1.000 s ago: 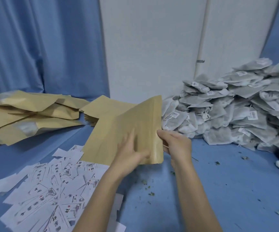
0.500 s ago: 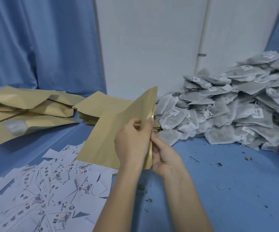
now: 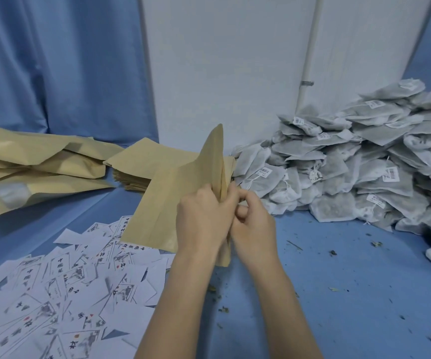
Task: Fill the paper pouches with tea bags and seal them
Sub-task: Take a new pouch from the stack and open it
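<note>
The pouch [image 3: 173,203] is held up off the table [image 3: 338,294], standing on edge with its broad brown face turned left and its narrow edge toward the camera. Its top corner rises above both hands; its lower corner hangs just below the wrists. The left hand [image 3: 204,218] grips the near edge from the left, fingers curled over the paper. The right hand [image 3: 250,224] pinches the same edge from the right, its fingers bent and pressed against the left hand. Both hands meet at the pouch's right edge, so most of the paper spreads away to the left of the grip.

Behind the pouch, touching or nearly so, lies a flat stack of pouches [image 3: 142,167]. Farther left sit filled pouches [image 3: 35,167] in a loose heap. Below and left, printed labels [image 3: 61,288] are scattered over the table, reaching under the pouch's lower edge. To the right, a pile of tea bags [image 3: 359,172] slopes up against the white wall [image 3: 222,68], its near edge just beside the hands. Between that pile and the forearms the blue table lies bare apart from tea crumbs [image 3: 333,252]. A blue curtain [image 3: 59,63] hangs at the back left.
</note>
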`<state>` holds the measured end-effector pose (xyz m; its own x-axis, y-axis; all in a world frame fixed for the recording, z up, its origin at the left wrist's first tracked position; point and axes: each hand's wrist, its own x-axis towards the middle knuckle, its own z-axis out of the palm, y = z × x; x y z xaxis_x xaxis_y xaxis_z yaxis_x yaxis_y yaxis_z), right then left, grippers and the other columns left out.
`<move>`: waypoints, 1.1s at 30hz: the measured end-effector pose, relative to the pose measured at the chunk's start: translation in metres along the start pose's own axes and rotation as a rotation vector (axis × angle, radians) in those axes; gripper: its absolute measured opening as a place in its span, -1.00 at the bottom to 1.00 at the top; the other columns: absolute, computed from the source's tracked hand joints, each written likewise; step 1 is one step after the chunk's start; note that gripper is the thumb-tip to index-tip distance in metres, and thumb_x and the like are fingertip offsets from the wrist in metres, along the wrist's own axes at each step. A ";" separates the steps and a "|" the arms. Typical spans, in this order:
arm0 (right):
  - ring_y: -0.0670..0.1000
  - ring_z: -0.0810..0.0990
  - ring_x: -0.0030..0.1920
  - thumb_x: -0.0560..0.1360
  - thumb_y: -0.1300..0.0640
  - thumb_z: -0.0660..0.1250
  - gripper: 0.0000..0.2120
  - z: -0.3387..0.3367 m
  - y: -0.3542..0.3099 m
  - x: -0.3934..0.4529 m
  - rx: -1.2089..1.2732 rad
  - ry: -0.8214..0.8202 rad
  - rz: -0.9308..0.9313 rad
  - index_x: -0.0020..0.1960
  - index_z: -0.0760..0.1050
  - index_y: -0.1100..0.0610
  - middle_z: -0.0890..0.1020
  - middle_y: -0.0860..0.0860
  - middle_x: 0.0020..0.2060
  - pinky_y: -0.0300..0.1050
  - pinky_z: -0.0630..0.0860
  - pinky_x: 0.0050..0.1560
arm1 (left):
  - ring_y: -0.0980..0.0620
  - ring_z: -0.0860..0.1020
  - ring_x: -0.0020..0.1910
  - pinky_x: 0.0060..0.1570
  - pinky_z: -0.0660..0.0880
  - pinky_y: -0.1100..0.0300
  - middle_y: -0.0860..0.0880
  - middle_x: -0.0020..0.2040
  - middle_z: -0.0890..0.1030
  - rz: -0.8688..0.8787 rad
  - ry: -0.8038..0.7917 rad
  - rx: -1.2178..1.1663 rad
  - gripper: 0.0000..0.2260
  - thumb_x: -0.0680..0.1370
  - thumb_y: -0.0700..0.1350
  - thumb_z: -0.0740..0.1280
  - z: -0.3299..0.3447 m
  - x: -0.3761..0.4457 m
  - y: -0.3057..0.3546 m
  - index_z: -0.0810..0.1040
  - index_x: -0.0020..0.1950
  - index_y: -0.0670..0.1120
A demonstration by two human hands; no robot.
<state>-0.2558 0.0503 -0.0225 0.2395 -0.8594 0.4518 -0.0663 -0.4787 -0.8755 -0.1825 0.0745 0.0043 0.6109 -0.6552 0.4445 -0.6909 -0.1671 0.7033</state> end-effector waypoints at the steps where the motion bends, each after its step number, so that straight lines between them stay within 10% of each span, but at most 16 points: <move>1: -0.29 0.49 -0.43 0.46 0.27 0.33 -0.77 -0.003 0.001 0.001 0.030 -0.038 -0.012 -0.08 0.46 -0.07 0.54 -0.28 -0.53 -0.49 0.32 -0.35 | -0.18 0.56 -0.17 -0.24 0.41 0.09 -0.18 -0.24 0.63 0.032 -0.025 0.047 -0.56 0.56 0.16 0.16 0.000 0.001 0.001 0.57 -0.16 -0.20; 7: -0.08 0.37 -0.41 0.51 0.18 0.27 -0.74 -0.017 0.009 0.006 -0.225 -0.010 -0.018 -0.36 0.44 0.14 0.51 0.02 -0.48 -0.32 0.26 -0.38 | -0.26 0.52 0.05 -0.09 0.32 0.07 -0.26 -0.01 0.62 0.083 -0.229 0.107 -0.61 0.65 0.04 0.08 0.011 -0.004 0.008 0.61 0.08 -0.17; 23: -0.16 0.33 -0.50 0.55 0.15 0.22 -0.57 -0.017 0.026 -0.001 -0.286 0.137 0.009 -0.46 0.16 0.05 0.39 -0.12 -0.60 -0.38 0.28 -0.44 | -0.25 0.54 -0.12 -0.33 0.11 0.18 -0.24 -0.13 0.60 0.290 -0.148 0.195 -0.76 0.60 -0.14 0.11 0.030 -0.006 -0.004 0.52 -0.11 -0.20; 27: -0.07 0.30 -0.42 0.53 0.19 0.21 -0.77 -0.023 0.041 0.001 -0.177 0.223 0.151 -0.27 0.44 0.27 0.37 0.01 -0.52 -0.21 0.26 -0.38 | -0.33 0.52 -0.25 -0.33 0.06 0.18 -0.32 -0.30 0.55 0.274 -0.074 0.049 -0.65 0.61 -0.22 0.11 0.027 -0.009 -0.006 0.30 -0.39 -0.15; 30: -0.09 0.31 -0.49 0.52 0.20 0.23 -0.93 -0.023 0.039 0.001 -0.144 0.193 0.102 -0.08 0.46 0.06 0.37 -0.05 -0.54 -0.23 0.30 -0.38 | -0.30 0.53 -0.15 -0.33 0.10 0.20 -0.28 -0.17 0.58 0.247 -0.143 0.146 -0.75 0.62 -0.20 0.11 0.030 -0.009 -0.004 0.45 -0.21 -0.20; 33: -0.17 0.53 -0.24 0.47 0.27 0.26 -0.63 -0.020 0.030 -0.004 -0.168 0.229 -0.077 0.14 0.37 -0.13 0.54 -0.15 -0.18 -0.42 0.35 -0.24 | -0.20 0.57 -0.08 -0.30 0.24 0.18 -0.16 -0.14 0.55 0.290 -0.242 0.385 -0.86 0.59 -0.18 0.15 0.029 -0.013 0.007 0.48 -0.03 -0.19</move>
<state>-0.2777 0.0356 -0.0469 0.0259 -0.8284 0.5595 -0.2203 -0.5507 -0.8051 -0.2067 0.0607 -0.0122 0.2987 -0.8582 0.4175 -0.9375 -0.1820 0.2965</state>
